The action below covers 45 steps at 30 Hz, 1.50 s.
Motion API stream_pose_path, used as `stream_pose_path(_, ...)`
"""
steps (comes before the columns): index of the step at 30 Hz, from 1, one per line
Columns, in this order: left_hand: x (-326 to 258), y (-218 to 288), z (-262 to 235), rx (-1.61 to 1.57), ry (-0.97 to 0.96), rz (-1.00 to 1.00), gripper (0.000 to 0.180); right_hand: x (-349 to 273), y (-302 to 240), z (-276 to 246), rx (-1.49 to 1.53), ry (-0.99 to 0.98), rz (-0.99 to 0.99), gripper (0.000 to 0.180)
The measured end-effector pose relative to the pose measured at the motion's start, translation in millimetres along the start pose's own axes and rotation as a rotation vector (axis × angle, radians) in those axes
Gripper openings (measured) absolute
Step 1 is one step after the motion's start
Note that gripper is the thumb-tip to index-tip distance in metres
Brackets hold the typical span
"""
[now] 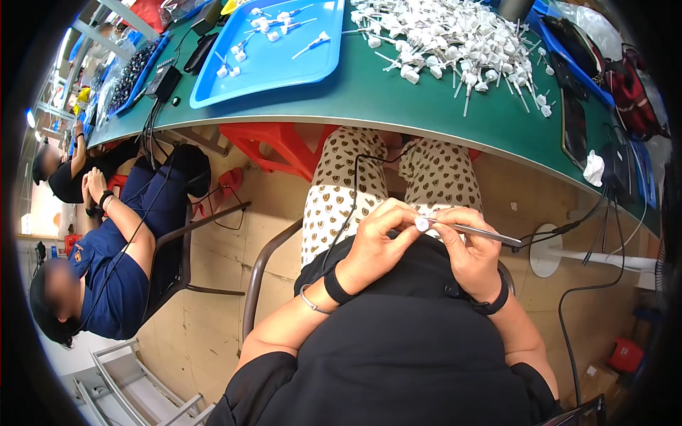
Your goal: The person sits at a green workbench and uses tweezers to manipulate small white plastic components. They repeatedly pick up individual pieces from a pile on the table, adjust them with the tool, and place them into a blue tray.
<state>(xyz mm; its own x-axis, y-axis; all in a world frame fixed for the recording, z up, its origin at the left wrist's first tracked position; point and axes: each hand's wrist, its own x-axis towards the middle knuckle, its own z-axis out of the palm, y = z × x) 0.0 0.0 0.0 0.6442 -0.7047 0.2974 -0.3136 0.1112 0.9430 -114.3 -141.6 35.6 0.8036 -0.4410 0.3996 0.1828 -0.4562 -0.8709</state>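
Observation:
Above my lap, my left hand (383,238) pinches a small white plastic piece (422,224) with a round end facing up. Close beside it, my right hand (472,252) is closed around a slim grey metal tool (490,233), perhaps tweezers. The tool's tip meets the white piece or lies right by it; fingers hide the exact contact. On the table ahead lies a large heap of similar white plastic pieces (455,46), many with thin stems. Several more rest in a blue tray (273,74) to the left of the heap.
The green table (398,106) curves across in front of my knees. A dark phone-like object (572,117) and crumpled white tissue (594,169) lie at its right end. Cables hang on both sides. Red stools (273,145) stand underneath. A seated person (114,263) is at my left.

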Motion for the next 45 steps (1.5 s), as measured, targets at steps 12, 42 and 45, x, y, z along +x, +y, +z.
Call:
stream_pose_path(12, 0.6, 1.5, 2.2, 0.032, 0.022, 0.016, 0.01, -0.7, 0.2, -0.6, 0.048, -0.001, 0.041, 0.011)
stream_pose_path(42, -0.1, -0.9, 2.6, 0.068, 0.022, 0.032, 0.011, 2.7, 0.3, 0.9, -0.052, -0.01, -0.06, 0.012)
stream_pose_path(45, -0.4, -1.5, 2.8, 0.069, 0.022, 0.03, 0.011, 2.3, -0.3, 0.9, -0.031, -0.009, -0.037, 0.012)
